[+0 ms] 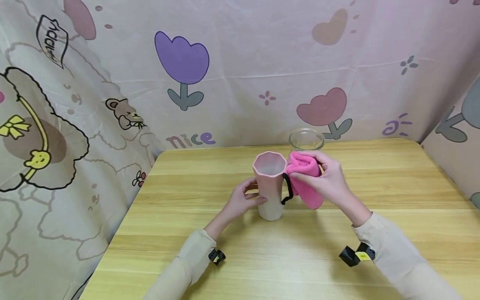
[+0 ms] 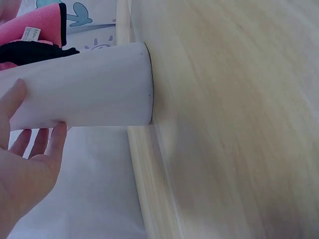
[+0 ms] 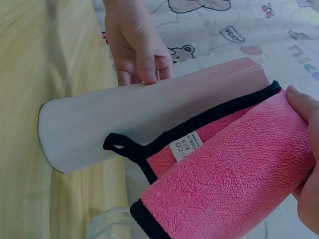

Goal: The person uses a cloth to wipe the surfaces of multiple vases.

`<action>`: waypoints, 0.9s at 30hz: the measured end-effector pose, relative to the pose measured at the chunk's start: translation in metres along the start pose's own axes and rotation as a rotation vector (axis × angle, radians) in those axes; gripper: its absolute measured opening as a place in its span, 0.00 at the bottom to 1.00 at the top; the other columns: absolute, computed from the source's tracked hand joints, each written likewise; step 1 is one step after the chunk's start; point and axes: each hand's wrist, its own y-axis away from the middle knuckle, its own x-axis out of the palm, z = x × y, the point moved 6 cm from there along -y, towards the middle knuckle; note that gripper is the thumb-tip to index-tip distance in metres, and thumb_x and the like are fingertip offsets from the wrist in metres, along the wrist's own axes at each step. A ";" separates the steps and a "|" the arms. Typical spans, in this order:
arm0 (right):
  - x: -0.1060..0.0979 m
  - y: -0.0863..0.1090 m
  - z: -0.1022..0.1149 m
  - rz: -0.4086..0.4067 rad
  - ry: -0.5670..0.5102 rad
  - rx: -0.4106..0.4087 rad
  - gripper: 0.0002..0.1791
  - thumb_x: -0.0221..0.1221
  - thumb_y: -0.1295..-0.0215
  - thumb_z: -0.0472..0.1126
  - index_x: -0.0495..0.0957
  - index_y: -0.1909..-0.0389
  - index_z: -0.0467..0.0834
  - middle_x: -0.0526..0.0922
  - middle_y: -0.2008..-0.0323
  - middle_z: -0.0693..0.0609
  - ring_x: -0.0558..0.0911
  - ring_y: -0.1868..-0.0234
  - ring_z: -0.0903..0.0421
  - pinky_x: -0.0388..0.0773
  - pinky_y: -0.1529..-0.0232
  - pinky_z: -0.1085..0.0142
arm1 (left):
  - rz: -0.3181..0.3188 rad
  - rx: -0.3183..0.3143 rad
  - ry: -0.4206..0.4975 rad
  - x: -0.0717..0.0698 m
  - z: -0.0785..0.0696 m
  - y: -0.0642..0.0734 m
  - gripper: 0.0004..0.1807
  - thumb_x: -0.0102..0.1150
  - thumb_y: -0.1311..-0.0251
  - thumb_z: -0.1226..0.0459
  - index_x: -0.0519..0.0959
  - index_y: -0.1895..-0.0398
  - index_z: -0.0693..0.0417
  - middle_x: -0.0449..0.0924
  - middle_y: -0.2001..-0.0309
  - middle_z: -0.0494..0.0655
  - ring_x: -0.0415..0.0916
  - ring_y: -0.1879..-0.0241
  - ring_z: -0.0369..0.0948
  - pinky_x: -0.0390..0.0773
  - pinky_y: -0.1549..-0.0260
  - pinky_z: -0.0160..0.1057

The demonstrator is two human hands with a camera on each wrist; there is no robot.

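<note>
A tall faceted vase (image 1: 271, 193), pink at the top and fading to white below, stands upright on the table. My left hand (image 1: 241, 198) holds its side, thumb in front and fingertips against the wall, as the left wrist view also shows. Beside the vase's rim, my right hand (image 1: 331, 177) grips a folded pink towel (image 1: 310, 192) between thumb and fingers. The towel (image 3: 234, 169) has a black edging, a white label (image 3: 186, 145) and a black hanging loop (image 3: 122, 143), which lies close along the vase's side.
Behind the towel stands a clear glass vessel (image 1: 306, 139), partly hidden by it. The wooden table (image 1: 195, 183) ends at a patterned cloth backdrop (image 1: 240, 83) at the back and sides. Black wrist cameras (image 1: 216, 257) sit on both sleeves.
</note>
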 end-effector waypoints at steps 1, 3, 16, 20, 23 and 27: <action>0.002 -0.001 0.000 0.012 -0.005 0.002 0.27 0.70 0.59 0.31 0.77 0.52 0.40 0.80 0.56 0.52 0.77 0.56 0.66 0.76 0.59 0.76 | -0.005 0.001 -0.001 -0.001 0.003 -0.001 0.31 0.62 0.53 0.78 0.65 0.42 0.69 0.68 0.47 0.64 0.67 0.46 0.55 0.73 0.48 0.42; 0.006 0.000 -0.002 0.036 -0.004 0.014 0.27 0.70 0.59 0.32 0.76 0.52 0.40 0.81 0.55 0.48 0.76 0.56 0.66 0.76 0.58 0.76 | -0.010 0.008 -0.004 -0.002 0.010 -0.002 0.31 0.62 0.53 0.77 0.66 0.42 0.68 0.69 0.47 0.63 0.67 0.47 0.53 0.73 0.49 0.41; 0.031 0.018 -0.040 0.185 0.118 0.073 0.25 0.70 0.56 0.39 0.77 0.54 0.41 0.82 0.60 0.48 0.79 0.62 0.58 0.79 0.64 0.71 | -0.010 0.020 -0.002 -0.004 0.017 -0.005 0.30 0.62 0.53 0.77 0.67 0.43 0.66 0.71 0.49 0.63 0.69 0.48 0.52 0.74 0.50 0.40; 0.039 0.025 -0.050 0.256 0.136 0.102 0.24 0.69 0.54 0.45 0.77 0.54 0.42 0.82 0.61 0.51 0.79 0.63 0.58 0.79 0.64 0.69 | -0.004 0.018 0.000 -0.002 0.003 -0.001 0.30 0.61 0.53 0.79 0.66 0.43 0.70 0.70 0.50 0.65 0.69 0.49 0.53 0.74 0.49 0.43; 0.044 0.030 -0.059 0.293 0.169 0.136 0.25 0.68 0.54 0.49 0.77 0.54 0.43 0.82 0.62 0.52 0.79 0.64 0.59 0.78 0.65 0.68 | -0.003 0.022 -0.013 0.000 -0.005 0.002 0.29 0.61 0.53 0.78 0.66 0.44 0.71 0.71 0.50 0.66 0.69 0.50 0.53 0.74 0.49 0.45; 0.051 0.034 -0.066 0.348 0.270 0.132 0.24 0.68 0.53 0.49 0.77 0.55 0.43 0.82 0.64 0.53 0.78 0.68 0.61 0.76 0.68 0.68 | -0.009 0.010 -0.009 0.000 -0.005 0.002 0.29 0.61 0.53 0.78 0.67 0.44 0.70 0.71 0.50 0.66 0.69 0.49 0.53 0.73 0.49 0.45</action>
